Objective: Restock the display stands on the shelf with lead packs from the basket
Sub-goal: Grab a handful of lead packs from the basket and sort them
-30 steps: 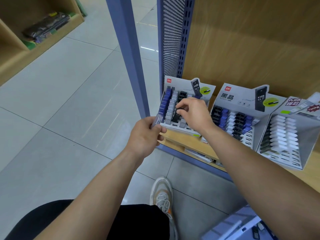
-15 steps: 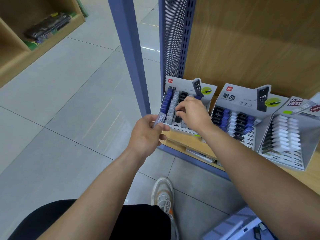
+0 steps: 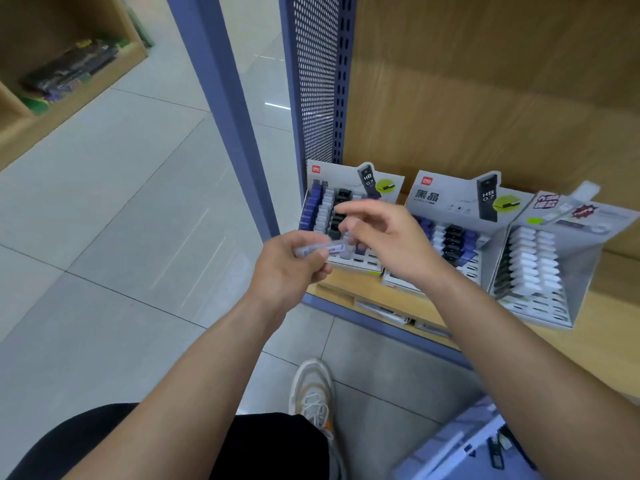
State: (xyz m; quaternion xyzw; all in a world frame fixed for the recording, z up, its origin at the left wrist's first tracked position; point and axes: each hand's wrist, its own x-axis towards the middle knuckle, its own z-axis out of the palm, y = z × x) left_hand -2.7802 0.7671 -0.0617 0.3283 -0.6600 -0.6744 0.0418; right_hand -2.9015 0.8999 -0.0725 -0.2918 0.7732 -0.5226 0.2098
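My left hand (image 3: 289, 265) is shut on a clear lead pack (image 3: 320, 250) with a barcode label, held level just in front of the left display stand (image 3: 346, 202). My right hand (image 3: 384, 237) hovers open beside it, fingers spread toward the pack's right end, blurred. The left stand holds columns of blue, white and black lead packs. A second stand (image 3: 453, 216) with black and blue packs sits to its right, and a third stand (image 3: 540, 268) with white packs further right. The basket (image 3: 460, 452) shows at the bottom right corner.
The stands rest on a low wooden shelf (image 3: 595, 344) with a blue front edge and a perforated blue side panel (image 3: 318, 81). A blue upright post (image 3: 221, 109) stands left of it. My shoe (image 3: 313, 393) is on the tiled floor. Another wooden shelf unit (image 3: 62, 74) sits far left.
My right hand has lifted off the left stand's packs and come back toward the pack in my left hand. My left hand has turned the pack more level.
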